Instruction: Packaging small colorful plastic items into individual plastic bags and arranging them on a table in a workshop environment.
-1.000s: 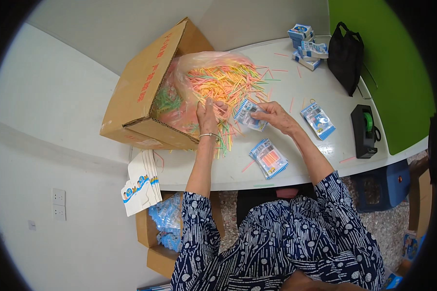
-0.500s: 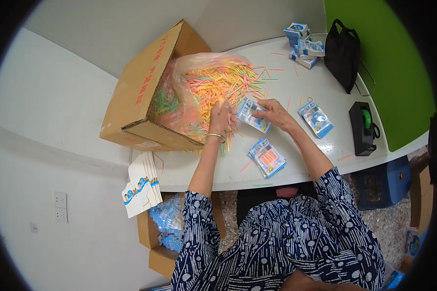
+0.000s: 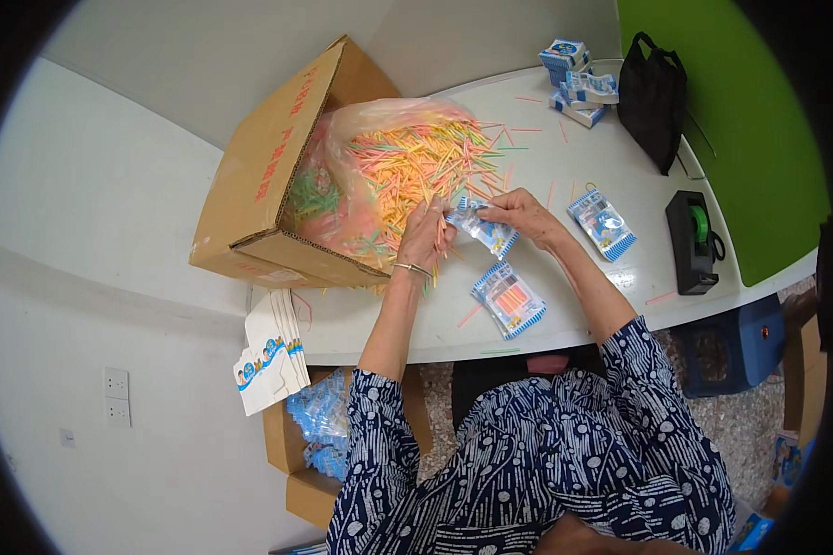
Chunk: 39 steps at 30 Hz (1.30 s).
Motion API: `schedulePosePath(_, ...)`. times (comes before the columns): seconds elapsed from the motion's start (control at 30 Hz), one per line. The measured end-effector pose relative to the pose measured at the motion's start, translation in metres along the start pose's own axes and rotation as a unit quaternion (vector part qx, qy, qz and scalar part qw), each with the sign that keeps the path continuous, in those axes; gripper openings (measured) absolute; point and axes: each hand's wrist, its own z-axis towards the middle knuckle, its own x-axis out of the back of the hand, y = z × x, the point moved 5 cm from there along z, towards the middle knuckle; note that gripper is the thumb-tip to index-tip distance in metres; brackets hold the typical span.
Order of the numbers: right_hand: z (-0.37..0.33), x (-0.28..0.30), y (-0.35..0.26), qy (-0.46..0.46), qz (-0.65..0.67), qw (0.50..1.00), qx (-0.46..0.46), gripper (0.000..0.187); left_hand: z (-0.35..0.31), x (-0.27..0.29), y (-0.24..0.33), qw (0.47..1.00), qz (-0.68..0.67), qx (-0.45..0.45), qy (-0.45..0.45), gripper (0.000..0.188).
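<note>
Two blue-and-white packets lie flat on our white bench: the nearer packet, with pink and orange sticks showing through its window, is close to the front edge, and the farther packet sits toward the right edge. Above the bench, beyond the nearer one, we hold a third packet in our right hand, its fingers pinching the upper side. Our left hand has its fingers closed on a few pink sticks just beside the left end of that packet; we cannot tell whether the two touch. A big heap of pink, yellow and green sticks spills from a clear plastic bag in the cardboard box, which lies at the bench's left end, mouth facing right. Some loose sticks are strewn toward the far edge. At the far right corner we have small boxes stacked beside a black bag, and along the right edge a tape dispenser. Near the front left corner are flat white cartons, with an open box of blue packets below.
</note>
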Motion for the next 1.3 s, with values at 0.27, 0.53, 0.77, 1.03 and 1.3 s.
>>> schedulePosePath(0.27, -0.012, -0.007, 0.004, -0.031, 0.085, 0.995, -0.046, 0.018, 0.004, 0.003, 0.038, 0.98, -0.124, -0.136, 0.073, 0.026)
schedulePosePath(0.53, -0.019, -0.016, 0.012, -0.062, 0.148, 0.983, -0.084, 0.028, -0.008, -0.022, 0.043, 0.972, -0.119, -0.184, 0.088, 0.03)
schedulePosePath(0.77, -0.02, -0.018, 0.02, -0.075, 0.184, 0.976, -0.084, 0.028, -0.015, -0.031, 0.031, 0.969, -0.12, -0.189, 0.101, 0.034)
schedulePosePath(1.03, -0.028, -0.025, 0.017, -0.098, 0.238, 0.96, -0.108, 0.022, -0.021, -0.035, 0.034, 0.963, -0.114, -0.212, 0.12, 0.036)
schedulePosePath(1.3, -0.029, -0.024, 0.019, -0.087, 0.267, 0.954, -0.104, 0.024, -0.026, -0.041, 0.026, 0.959, -0.099, -0.226, 0.137, 0.037)
